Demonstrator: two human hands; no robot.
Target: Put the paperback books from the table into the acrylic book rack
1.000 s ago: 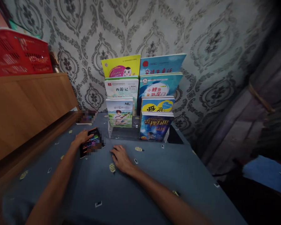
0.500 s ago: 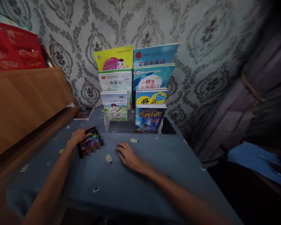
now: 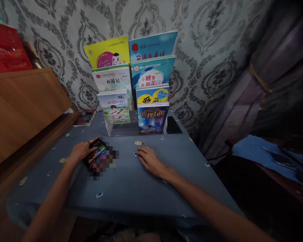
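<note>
My left hand [image 3: 81,151] grips the left edge of a dark-covered book [image 3: 97,156], its fingers lying over the cover. Part of that cover is blurred out by pixel blocks. To the right, my right hand [image 3: 151,162] rests on the blue patterned tablecloth [image 3: 126,191] with fingers stretched out and nothing in them. Beyond both hands, a clear book stand [image 3: 123,130] holds tiers of upright books. A dark blue book [image 3: 152,119] is at its front right and a pale book with a guitar player [image 3: 114,109] at its front left.
Another book [image 3: 84,117], partly pixelated, lies at the back left of the table. A dark flat object [image 3: 174,125] is right of the stand. A wooden cabinet [image 3: 25,107] with a red basket [image 3: 8,48] borders the left; a curtain [image 3: 242,101] hangs at right.
The view has shifted, so the stand appears further left and higher. My left hand and its book have moved slightly right. My right hand has slid right, away from the book.
</note>
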